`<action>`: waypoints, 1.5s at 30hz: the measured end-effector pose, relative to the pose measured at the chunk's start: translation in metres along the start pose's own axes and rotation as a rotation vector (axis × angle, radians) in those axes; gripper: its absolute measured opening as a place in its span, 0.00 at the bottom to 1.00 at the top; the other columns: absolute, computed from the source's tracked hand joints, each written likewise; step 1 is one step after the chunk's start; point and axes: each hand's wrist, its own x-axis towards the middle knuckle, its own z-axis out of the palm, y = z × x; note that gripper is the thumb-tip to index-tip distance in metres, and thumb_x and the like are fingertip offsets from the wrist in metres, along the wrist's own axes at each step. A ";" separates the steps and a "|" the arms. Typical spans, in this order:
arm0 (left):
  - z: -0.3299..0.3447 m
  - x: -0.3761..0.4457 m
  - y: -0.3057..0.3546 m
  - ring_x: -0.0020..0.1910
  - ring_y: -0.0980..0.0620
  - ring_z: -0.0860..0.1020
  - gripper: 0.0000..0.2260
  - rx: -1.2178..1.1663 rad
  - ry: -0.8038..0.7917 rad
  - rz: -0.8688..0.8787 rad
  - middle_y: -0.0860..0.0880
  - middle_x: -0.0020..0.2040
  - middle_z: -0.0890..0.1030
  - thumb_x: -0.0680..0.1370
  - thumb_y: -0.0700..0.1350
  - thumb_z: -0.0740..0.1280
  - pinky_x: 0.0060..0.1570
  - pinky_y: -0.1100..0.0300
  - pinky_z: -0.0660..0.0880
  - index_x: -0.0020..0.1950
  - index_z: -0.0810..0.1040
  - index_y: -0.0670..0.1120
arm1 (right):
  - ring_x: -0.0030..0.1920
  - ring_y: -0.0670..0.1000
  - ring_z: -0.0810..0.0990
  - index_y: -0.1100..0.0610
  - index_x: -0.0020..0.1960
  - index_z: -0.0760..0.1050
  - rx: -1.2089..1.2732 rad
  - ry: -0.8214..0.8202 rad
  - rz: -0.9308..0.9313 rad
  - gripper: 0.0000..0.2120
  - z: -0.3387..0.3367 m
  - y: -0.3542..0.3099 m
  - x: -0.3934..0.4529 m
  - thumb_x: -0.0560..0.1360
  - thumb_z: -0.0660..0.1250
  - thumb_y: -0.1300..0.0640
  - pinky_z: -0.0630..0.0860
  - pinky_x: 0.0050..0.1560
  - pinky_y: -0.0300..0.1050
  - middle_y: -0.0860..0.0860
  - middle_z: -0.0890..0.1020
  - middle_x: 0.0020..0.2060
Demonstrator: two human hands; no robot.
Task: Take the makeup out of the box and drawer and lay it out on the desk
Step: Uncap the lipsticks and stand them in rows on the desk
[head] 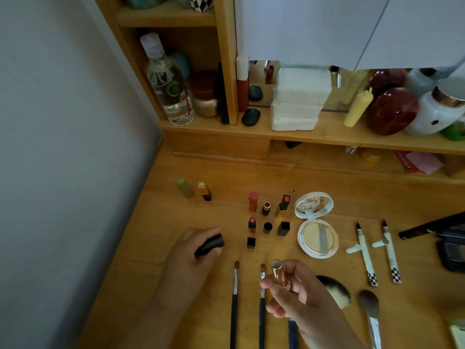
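Observation:
My left hand (187, 258) grips a black lipstick cap (210, 245) just above the wooden desk (314, 180). My right hand (297, 290) holds an uncapped gold lipstick tube (278, 273) upright over the brushes. Several open lipsticks (267, 209) stand in rows mid-desk with their black caps (268, 227) in front. An open cushion compact (315, 224) lies to their right, then two uncapped eyeliner pens (377, 253). Thin brushes (235, 298) and fluffy brushes (370, 303) lie along the near edge.
A small green bottle (185, 186) and a gold-capped lipstick (205, 191) stand at the left. A dark palette (453, 250) lies at the right edge. The shelf behind holds a clear bottle (167, 81), white cotton pads (299, 99), jars and a mirror.

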 end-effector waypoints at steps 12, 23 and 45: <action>0.026 0.018 -0.003 0.45 0.63 0.73 0.15 0.390 -0.061 0.194 0.60 0.53 0.71 0.75 0.40 0.68 0.42 0.78 0.68 0.59 0.75 0.54 | 0.32 0.51 0.81 0.58 0.46 0.78 -0.034 0.063 -0.036 0.05 -0.003 0.008 0.009 0.72 0.71 0.62 0.76 0.34 0.39 0.56 0.82 0.34; 0.008 -0.016 0.026 0.42 0.61 0.76 0.15 -0.006 0.115 0.123 0.61 0.49 0.75 0.72 0.48 0.69 0.36 0.71 0.74 0.56 0.76 0.62 | 0.41 0.52 0.83 0.57 0.48 0.77 -0.020 -0.003 -0.081 0.09 0.002 0.003 0.009 0.72 0.68 0.69 0.79 0.44 0.43 0.53 0.84 0.45; -0.019 0.028 0.053 0.50 0.65 0.78 0.10 -0.012 0.015 0.216 0.64 0.49 0.80 0.74 0.44 0.68 0.49 0.71 0.74 0.49 0.77 0.59 | 0.43 0.46 0.83 0.49 0.57 0.72 -0.168 0.149 -0.160 0.18 0.003 0.009 0.009 0.71 0.71 0.63 0.73 0.49 0.42 0.41 0.83 0.48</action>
